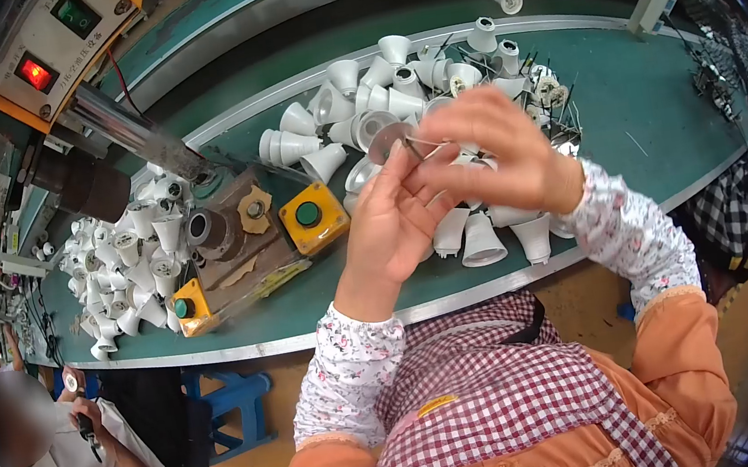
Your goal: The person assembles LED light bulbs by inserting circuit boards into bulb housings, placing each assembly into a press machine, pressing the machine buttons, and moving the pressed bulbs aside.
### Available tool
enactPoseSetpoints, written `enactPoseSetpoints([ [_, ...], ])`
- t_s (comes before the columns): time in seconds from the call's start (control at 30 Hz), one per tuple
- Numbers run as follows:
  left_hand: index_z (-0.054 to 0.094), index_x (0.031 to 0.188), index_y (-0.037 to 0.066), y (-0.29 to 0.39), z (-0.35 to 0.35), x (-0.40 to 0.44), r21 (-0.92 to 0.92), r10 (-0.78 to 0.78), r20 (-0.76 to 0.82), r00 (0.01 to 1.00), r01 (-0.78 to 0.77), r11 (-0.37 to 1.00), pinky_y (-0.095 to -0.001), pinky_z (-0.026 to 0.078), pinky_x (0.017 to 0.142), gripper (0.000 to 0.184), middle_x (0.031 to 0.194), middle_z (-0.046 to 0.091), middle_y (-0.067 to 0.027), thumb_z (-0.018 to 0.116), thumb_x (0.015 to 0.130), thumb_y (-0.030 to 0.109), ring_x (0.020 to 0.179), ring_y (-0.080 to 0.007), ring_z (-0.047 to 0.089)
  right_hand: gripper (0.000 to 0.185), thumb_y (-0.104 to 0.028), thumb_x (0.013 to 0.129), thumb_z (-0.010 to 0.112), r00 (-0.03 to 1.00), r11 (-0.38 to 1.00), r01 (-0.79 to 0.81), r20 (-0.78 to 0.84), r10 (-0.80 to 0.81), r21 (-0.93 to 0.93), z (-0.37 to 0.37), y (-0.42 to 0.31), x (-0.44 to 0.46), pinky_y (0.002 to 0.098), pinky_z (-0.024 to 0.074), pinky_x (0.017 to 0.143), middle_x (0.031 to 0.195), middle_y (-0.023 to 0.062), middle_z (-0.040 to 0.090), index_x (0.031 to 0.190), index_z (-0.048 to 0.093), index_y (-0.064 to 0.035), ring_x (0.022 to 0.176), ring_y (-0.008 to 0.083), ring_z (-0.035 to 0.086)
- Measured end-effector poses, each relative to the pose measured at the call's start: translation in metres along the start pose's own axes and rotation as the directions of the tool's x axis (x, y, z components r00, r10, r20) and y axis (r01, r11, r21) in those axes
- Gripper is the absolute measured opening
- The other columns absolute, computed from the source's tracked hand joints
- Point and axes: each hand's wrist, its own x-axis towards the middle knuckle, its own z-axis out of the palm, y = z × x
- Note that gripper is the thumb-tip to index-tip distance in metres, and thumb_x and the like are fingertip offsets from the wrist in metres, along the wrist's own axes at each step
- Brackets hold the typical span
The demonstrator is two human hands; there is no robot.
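My left hand is turned palm up, its thumb and fingers holding a white bulb housing by its wide rim. Thin wires show at the housing, between my two hands. My right hand is just to the right, smeared by motion, with its fingers bent toward the wires. Whether those fingers grip a wire is not clear. Behind and below both hands lie many loose white bulb housings.
A press with a steel column stands left, with a green-button box and a second button box. More housings pile beyond it. Wired parts lie right. A person in white works at lower left.
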Motion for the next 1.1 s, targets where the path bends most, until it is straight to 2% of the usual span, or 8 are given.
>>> enactPoseSetpoints([
  [0.07,0.056,0.113,0.002,-0.003,0.008,-0.005,-0.018,0.086,-0.104,0.991,-0.089,0.996,-0.0327,0.052,0.085,0.03,0.103,0.062,-0.0093,0.046,0.099,0.027,0.094,-0.0183,0.062,0.017,-0.012,0.076,0.072,0.994,0.995,0.098,0.045,-0.099,0.022,0.003,-0.015,-0.009,0.0394,0.0455,0.08,0.105,0.0066,0.063,0.092,0.069,-0.0092,0.098,0.0262,0.06],
  [0.17,0.055,0.109,0.0,-0.004,-0.002,-0.014,0.462,0.308,-0.096,0.947,-0.232,0.856,-0.0285,0.052,0.079,0.024,0.097,0.063,-0.008,0.049,0.098,0.021,0.09,-0.0145,0.062,0.024,-0.018,0.073,0.075,0.996,0.964,-0.003,0.086,-0.021,0.267,0.001,-0.021,-0.012,0.0381,0.0446,0.081,0.105,0.0069,0.063,0.095,0.069,-0.0101,0.096,0.0254,0.06],
  [0.27,0.054,0.107,-0.003,-0.01,-0.013,-0.019,0.732,0.445,0.045,0.895,-0.332,0.595,-0.027,0.051,0.076,0.02,0.093,0.063,-0.0073,0.048,0.098,0.015,0.082,-0.0132,0.063,0.032,-0.018,0.075,0.073,0.939,0.84,-0.345,0.136,0.317,0.419,-0.003,-0.02,-0.002,0.0364,0.047,0.081,0.103,0.0102,0.064,0.105,0.067,-0.0066,0.093,0.0259,0.06],
  [0.47,0.058,0.102,-0.002,-0.013,-0.019,-0.029,0.93,0.403,0.127,0.906,-0.25,0.269,-0.028,0.047,0.066,0.016,0.079,0.066,-0.0121,0.05,0.092,0.008,0.072,-0.0171,0.064,0.023,-0.007,0.076,0.07,0.915,0.778,-0.402,0.187,0.358,0.483,0.019,-0.024,0.009,0.0331,0.0484,0.075,0.089,0.0089,0.063,0.099,0.068,-0.004,0.082,0.0235,0.06],
  [0.67,0.06,0.1,0.0,-0.013,-0.022,-0.032,0.906,0.426,0.226,0.876,-0.35,0.237,-0.021,0.042,0.06,0.016,0.082,0.061,0.0003,0.052,0.096,0.012,0.07,-0.0063,0.053,0.013,-0.011,0.076,0.072,0.903,0.755,-0.43,0.211,0.375,0.495,0.017,-0.019,0.016,0.0305,0.0464,0.065,0.079,0.0056,0.062,0.081,0.065,-0.0021,0.073,0.0196,0.058],
  [0.8,0.06,0.105,0.0,-0.009,-0.018,-0.036,0.787,0.404,0.168,0.899,-0.369,0.494,-0.0222,0.044,0.06,0.015,0.085,0.062,-0.0009,0.054,0.093,0.008,0.071,-0.0065,0.055,0.015,-0.013,0.077,0.072,0.685,0.379,-0.712,0.465,0.561,0.592,0.013,-0.019,0.016,0.03,0.0444,0.063,0.072,0.0056,0.059,0.076,0.062,-0.0027,0.069,0.0197,0.055],
  [1.0,0.06,0.105,-0.001,-0.014,-0.023,-0.035,0.71,0.5,0.087,0.862,-0.406,0.576,-0.0209,0.044,0.061,0.016,0.088,0.063,-0.0027,0.056,0.093,0.009,0.073,-0.0059,0.055,0.017,-0.012,0.075,0.074,0.91,0.85,-0.405,0.061,0.409,0.337,0.022,-0.031,0.006,0.0314,0.042,0.059,0.073,0.0058,0.058,0.075,0.06,-0.0031,0.067,0.0205,0.053],
  [1.1,0.06,0.107,-0.001,-0.017,-0.027,-0.03,0.89,0.65,0.184,0.737,-0.405,0.207,-0.0204,0.045,0.064,0.018,0.091,0.064,-0.0029,0.058,0.092,0.009,0.076,-0.0053,0.056,0.013,-0.01,0.076,0.073,0.903,0.865,-0.416,0.017,0.429,0.282,0.025,-0.043,0.003,0.0318,0.043,0.06,0.075,0.0063,0.059,0.078,0.062,-0.0029,0.068,0.0213,0.055],
])
